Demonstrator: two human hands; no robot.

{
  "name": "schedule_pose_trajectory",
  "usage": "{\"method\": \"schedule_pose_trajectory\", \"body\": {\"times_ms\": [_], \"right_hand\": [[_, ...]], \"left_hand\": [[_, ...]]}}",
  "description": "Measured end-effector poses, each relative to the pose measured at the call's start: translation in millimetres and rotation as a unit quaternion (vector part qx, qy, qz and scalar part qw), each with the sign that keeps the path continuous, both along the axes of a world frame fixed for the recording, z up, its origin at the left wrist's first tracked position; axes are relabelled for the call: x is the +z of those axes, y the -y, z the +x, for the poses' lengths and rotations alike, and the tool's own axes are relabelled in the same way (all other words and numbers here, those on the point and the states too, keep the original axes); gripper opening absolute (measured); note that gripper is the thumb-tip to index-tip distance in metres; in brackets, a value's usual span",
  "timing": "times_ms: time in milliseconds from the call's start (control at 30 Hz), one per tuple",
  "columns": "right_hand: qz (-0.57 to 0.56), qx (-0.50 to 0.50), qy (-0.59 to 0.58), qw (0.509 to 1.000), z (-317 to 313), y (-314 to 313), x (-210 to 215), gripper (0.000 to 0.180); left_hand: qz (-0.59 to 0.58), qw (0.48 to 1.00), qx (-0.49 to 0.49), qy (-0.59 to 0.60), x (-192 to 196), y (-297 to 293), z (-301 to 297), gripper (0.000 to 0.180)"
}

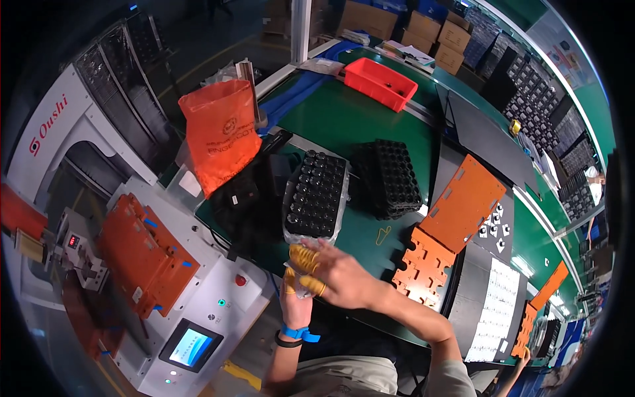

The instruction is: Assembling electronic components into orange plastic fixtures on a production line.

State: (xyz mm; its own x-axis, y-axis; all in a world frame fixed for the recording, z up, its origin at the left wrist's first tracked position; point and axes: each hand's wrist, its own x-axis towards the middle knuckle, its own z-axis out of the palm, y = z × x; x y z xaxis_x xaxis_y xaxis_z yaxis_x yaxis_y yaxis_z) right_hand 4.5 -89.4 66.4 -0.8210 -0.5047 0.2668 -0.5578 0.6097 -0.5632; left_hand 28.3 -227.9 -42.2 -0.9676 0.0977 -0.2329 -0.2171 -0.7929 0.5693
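While the right hand (347, 278) is bent over the left hand (296, 307), their fingers drawn in close together, whether anything is held by either cannot be told. The black tray (316, 192) is set on the green table (370, 122) just beyond them, its near end closest to the right hand, its long axis pointed away and angled slightly rightward.

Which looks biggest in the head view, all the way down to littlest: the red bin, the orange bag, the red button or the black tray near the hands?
1. Orange bag
2. Black tray
3. Red bin
4. Red button
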Motion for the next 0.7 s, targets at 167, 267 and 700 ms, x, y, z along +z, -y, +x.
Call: {"method": "schedule_pose_trajectory", "body": {"times_ms": [167,267,700], "right_hand": [[-0.005,-0.330,-0.144,0.933,-90.0,-33.7,4.8,0.019],[0.035,-0.343,-0.101,0.933,-118.1,-33.4,0.3,0.026],[-0.201,-0.206,0.044,0.957,-54.3,-25.9,18.3,0.019]], "left_hand": [[0.058,0.996,-0.073,0.000,7.1,11.9,-6.7,0.050],[0.011,0.996,-0.082,-0.018,6.9,15.4,-4.5,0.057],[-0.058,0.992,-0.077,-0.076,15.8,21.4,4.7,0.044]]}}
